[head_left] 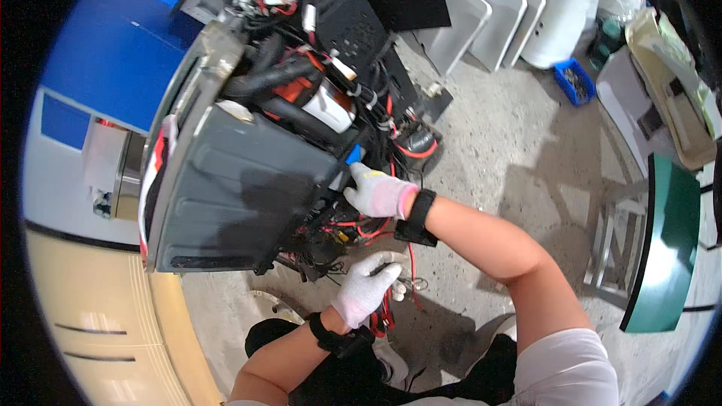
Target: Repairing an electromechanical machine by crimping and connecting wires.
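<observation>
A machine with a grey ribbed panel (241,188) stands in front of me, its inside packed with black hoses, red and black wires (361,227) and a white-and-orange cylinder (331,107). My right hand (376,192), in a white and pink glove, reaches to the inner edge of the panel. Its curled fingers are beside a small blue piece (354,155); what they grip is hidden. Lower down, my gloved left hand (365,289) is closed round a small dark object (386,268) whose kind I cannot make out. Thin loops and a red cable hang beside it.
White panels (481,19) lean at the back, near a blue bin of small parts (574,81). A green-topped stool (662,244) stands at the right, below a beige tray (677,98). Cream cabinets (90,308) line the left. Red cables hang near my feet.
</observation>
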Demonstrator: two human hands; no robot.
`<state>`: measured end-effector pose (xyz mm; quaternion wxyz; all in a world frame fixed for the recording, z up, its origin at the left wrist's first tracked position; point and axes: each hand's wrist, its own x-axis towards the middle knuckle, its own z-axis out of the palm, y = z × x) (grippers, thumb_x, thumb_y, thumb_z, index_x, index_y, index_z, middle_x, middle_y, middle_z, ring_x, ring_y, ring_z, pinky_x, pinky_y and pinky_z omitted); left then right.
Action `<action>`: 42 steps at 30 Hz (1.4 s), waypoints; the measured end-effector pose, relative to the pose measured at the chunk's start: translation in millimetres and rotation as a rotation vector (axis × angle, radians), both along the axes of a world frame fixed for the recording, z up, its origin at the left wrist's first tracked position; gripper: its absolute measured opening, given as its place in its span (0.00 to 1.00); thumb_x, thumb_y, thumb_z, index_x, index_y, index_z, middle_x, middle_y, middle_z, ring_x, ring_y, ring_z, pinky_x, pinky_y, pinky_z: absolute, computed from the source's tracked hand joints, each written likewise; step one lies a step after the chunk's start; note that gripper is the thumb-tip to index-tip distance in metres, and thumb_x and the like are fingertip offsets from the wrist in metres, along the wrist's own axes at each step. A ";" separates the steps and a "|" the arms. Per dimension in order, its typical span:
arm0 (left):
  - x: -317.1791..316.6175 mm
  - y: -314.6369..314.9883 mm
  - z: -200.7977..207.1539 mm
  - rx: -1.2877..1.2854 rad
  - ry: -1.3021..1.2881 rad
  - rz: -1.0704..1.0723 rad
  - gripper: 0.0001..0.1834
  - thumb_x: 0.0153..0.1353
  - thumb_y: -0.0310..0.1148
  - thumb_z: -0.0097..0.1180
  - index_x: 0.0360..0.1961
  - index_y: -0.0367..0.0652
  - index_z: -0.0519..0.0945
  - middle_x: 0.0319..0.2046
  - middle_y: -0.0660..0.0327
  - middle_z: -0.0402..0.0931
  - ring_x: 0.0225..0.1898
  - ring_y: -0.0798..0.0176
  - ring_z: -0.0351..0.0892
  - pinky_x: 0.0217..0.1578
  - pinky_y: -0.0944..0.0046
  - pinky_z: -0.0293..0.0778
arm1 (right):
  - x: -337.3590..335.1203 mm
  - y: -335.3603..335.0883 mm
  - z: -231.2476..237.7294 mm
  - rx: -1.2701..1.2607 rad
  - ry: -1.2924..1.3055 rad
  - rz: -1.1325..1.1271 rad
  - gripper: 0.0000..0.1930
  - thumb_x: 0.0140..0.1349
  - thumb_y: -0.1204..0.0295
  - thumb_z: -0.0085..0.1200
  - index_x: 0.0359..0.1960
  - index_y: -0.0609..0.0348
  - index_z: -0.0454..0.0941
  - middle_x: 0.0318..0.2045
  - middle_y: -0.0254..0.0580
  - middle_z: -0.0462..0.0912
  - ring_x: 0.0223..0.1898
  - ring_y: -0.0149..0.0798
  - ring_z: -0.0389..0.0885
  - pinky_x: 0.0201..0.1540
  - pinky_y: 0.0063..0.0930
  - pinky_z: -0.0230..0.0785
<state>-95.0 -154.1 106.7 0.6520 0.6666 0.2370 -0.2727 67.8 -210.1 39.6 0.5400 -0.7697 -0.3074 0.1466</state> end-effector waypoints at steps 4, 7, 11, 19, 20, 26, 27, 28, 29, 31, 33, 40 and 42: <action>11.9 -0.1 22.2 -0.040 -0.137 0.061 0.12 0.62 0.26 0.44 0.45 0.33 0.71 0.32 0.56 0.76 0.24 0.66 0.76 0.28 0.69 0.73 | -17.1 -23.1 1.5 0.285 0.027 0.041 0.17 0.58 0.71 0.43 0.46 0.70 0.69 0.37 0.63 0.77 0.41 0.58 0.77 0.43 0.40 0.70; 20.5 7.1 47.2 -0.151 -0.240 0.202 0.12 0.63 0.27 0.41 0.45 0.33 0.71 0.30 0.56 0.75 0.24 0.66 0.76 0.27 0.67 0.74 | -38.3 -59.8 2.0 0.187 -0.101 0.077 0.17 0.60 0.70 0.43 0.49 0.65 0.69 0.41 0.60 0.77 0.44 0.55 0.76 0.47 0.38 0.69; 35.6 9.6 64.2 -0.482 -0.330 0.356 0.16 0.67 0.36 0.39 0.46 0.35 0.70 0.29 0.57 0.75 0.24 0.64 0.75 0.28 0.63 0.74 | -60.9 -108.5 14.5 -0.064 -0.105 0.243 0.14 0.61 0.69 0.44 0.47 0.60 0.73 0.39 0.57 0.78 0.42 0.54 0.77 0.46 0.38 0.70; 69.3 -22.6 44.0 -0.810 -0.224 0.519 0.12 0.65 0.39 0.42 0.35 0.42 0.72 0.22 0.61 0.73 0.22 0.63 0.73 0.28 0.62 0.73 | -90.8 -163.6 109.0 -0.248 0.062 0.266 0.12 0.59 0.72 0.48 0.42 0.63 0.74 0.33 0.53 0.79 0.33 0.49 0.80 0.37 0.33 0.72; 74.1 -27.8 40.2 -0.847 -0.182 0.598 0.12 0.65 0.40 0.43 0.32 0.42 0.72 0.22 0.61 0.74 0.22 0.63 0.73 0.27 0.62 0.73 | -95.8 -167.3 120.1 -0.294 0.056 0.290 0.13 0.57 0.70 0.51 0.42 0.63 0.74 0.30 0.52 0.79 0.30 0.48 0.79 0.35 0.33 0.71; 80.5 -49.4 36.8 -0.990 -0.141 0.764 0.08 0.62 0.37 0.49 0.32 0.45 0.68 0.24 0.62 0.71 0.23 0.66 0.74 0.28 0.64 0.75 | -106.4 -165.2 149.6 -0.123 0.480 0.137 0.23 0.62 0.53 0.47 0.43 0.64 0.74 0.31 0.41 0.78 0.36 0.30 0.73 0.43 0.28 0.66; 79.3 -51.6 37.9 -0.999 -0.206 0.695 0.07 0.61 0.36 0.49 0.32 0.45 0.68 0.25 0.62 0.71 0.24 0.66 0.74 0.28 0.65 0.75 | -107.3 -164.3 152.5 -0.195 0.327 0.007 0.24 0.63 0.52 0.44 0.42 0.65 0.74 0.27 0.41 0.76 0.33 0.28 0.70 0.38 0.28 0.65; 77.0 -54.7 38.7 -1.019 -0.317 0.649 0.07 0.60 0.35 0.50 0.33 0.45 0.68 0.25 0.63 0.71 0.24 0.67 0.74 0.29 0.65 0.75 | -107.2 -159.6 150.9 -0.231 0.362 0.002 0.24 0.64 0.52 0.44 0.41 0.65 0.74 0.26 0.41 0.76 0.32 0.28 0.70 0.37 0.28 0.65; 75.3 -57.4 39.4 -0.953 -0.212 0.642 0.07 0.59 0.35 0.51 0.34 0.45 0.68 0.27 0.63 0.71 0.25 0.67 0.75 0.29 0.67 0.74 | -107.2 -156.0 150.6 -0.261 0.365 -0.005 0.23 0.64 0.53 0.44 0.41 0.65 0.74 0.24 0.41 0.75 0.31 0.28 0.69 0.36 0.29 0.65; 72.9 -58.3 39.1 -0.923 -0.054 0.600 0.10 0.59 0.36 0.51 0.37 0.44 0.69 0.30 0.63 0.72 0.27 0.67 0.75 0.29 0.68 0.74 | -108.6 -147.9 149.6 -0.338 0.303 -0.031 0.21 0.64 0.56 0.44 0.38 0.67 0.74 0.21 0.43 0.75 0.27 0.31 0.70 0.33 0.30 0.65; 73.2 -55.7 38.1 -0.911 0.024 0.605 0.10 0.59 0.36 0.50 0.38 0.43 0.69 0.30 0.62 0.73 0.28 0.66 0.75 0.30 0.67 0.75 | -107.6 -140.7 151.1 -0.425 0.222 -0.052 0.20 0.65 0.58 0.44 0.37 0.67 0.73 0.21 0.45 0.76 0.25 0.34 0.72 0.32 0.31 0.65; 78.6 -46.2 47.2 -0.858 -0.026 0.646 0.10 0.59 0.36 0.49 0.35 0.40 0.71 0.29 0.61 0.74 0.26 0.65 0.75 0.30 0.66 0.74 | -109.3 -123.0 172.7 -0.493 0.263 -0.110 0.19 0.66 0.60 0.42 0.38 0.66 0.74 0.23 0.40 0.77 0.26 0.33 0.74 0.32 0.30 0.67; 76.9 -46.0 47.4 -0.817 -0.066 0.597 0.10 0.59 0.36 0.49 0.35 0.40 0.71 0.29 0.61 0.74 0.25 0.66 0.75 0.28 0.66 0.73 | -108.4 -123.2 176.1 -0.506 0.255 -0.090 0.19 0.66 0.59 0.42 0.38 0.66 0.74 0.23 0.38 0.77 0.27 0.32 0.74 0.33 0.30 0.67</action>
